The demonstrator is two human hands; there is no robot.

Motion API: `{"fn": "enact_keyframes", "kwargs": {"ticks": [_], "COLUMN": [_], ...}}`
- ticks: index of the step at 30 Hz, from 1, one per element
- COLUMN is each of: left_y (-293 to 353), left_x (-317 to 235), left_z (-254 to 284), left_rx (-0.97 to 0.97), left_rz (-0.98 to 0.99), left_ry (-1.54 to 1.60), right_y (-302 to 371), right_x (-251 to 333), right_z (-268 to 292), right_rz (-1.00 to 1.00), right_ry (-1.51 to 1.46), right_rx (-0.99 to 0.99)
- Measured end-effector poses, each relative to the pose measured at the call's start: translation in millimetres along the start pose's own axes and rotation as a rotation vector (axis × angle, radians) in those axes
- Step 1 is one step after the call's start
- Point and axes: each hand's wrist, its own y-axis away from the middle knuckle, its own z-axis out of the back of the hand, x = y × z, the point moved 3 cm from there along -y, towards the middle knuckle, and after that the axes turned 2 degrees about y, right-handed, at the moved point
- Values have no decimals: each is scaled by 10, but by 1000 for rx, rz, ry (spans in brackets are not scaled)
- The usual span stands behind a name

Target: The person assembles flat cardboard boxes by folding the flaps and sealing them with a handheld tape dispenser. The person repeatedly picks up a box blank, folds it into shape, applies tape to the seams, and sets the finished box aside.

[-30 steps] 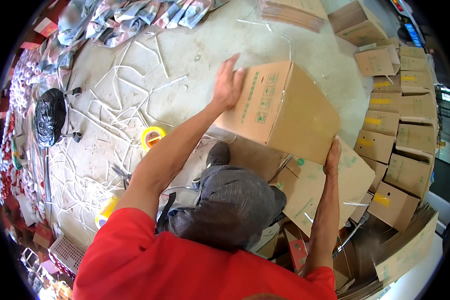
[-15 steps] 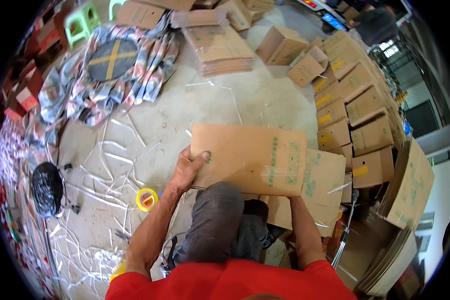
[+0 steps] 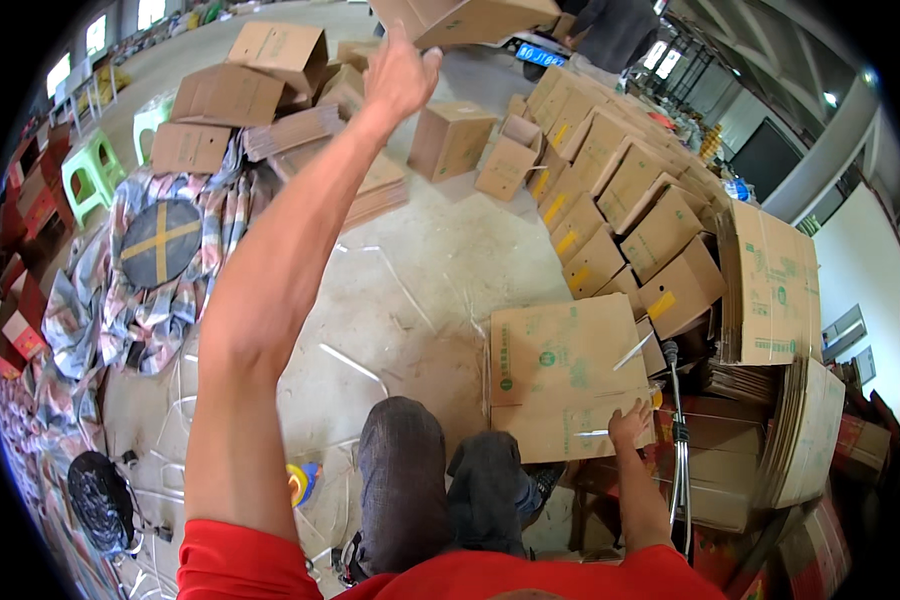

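Note:
My left arm is stretched up and forward, and my left hand (image 3: 400, 72) is open with fingers spread just under a brown cardboard box (image 3: 470, 18) at the top edge. Whether the fingertips still touch the box I cannot tell. My right hand (image 3: 630, 424) is low on the right, with its fingers curled on the lower right corner of a flattened brown carton (image 3: 560, 370) that lies in front of my knees (image 3: 405, 470).
Rows of made-up cartons (image 3: 620, 190) run along the right, with upright flat cartons (image 3: 775, 290) beside them. More boxes (image 3: 270, 60) and flat stacks (image 3: 310, 130) lie ahead. On the left are a patterned cloth (image 3: 130, 320), green stools (image 3: 90, 165), a yellow tape roll (image 3: 298, 483) and loose straps. Another person (image 3: 620, 28) stands far off.
The box I held in both hands has gone up and away to the top of the view. My left arm swung up after it; my right hand dropped to the flat carton.

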Motion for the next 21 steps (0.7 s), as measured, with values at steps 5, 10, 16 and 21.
{"fn": "enact_keyframes", "kwargs": {"ticks": [5,10,16,21], "left_y": [1919,4901,7009,7201], "left_x": [-666,-101,-671,-981], "left_z": [144,1394,3109,3338], "left_rx": [335,578,509,541], "left_rz": [-187,804,1329,1449], "left_ry": [260,289,55,25], "right_y": [-1,-98,-47,-55], "right_x": [-1193,-972,-779,-589], "right_z": [-571,-779,-489,-406], "right_rz": [-202,-267,-92,-177], "right_ry": [-208,126,119,-147], "right_rx": [486,338,655,926]}}
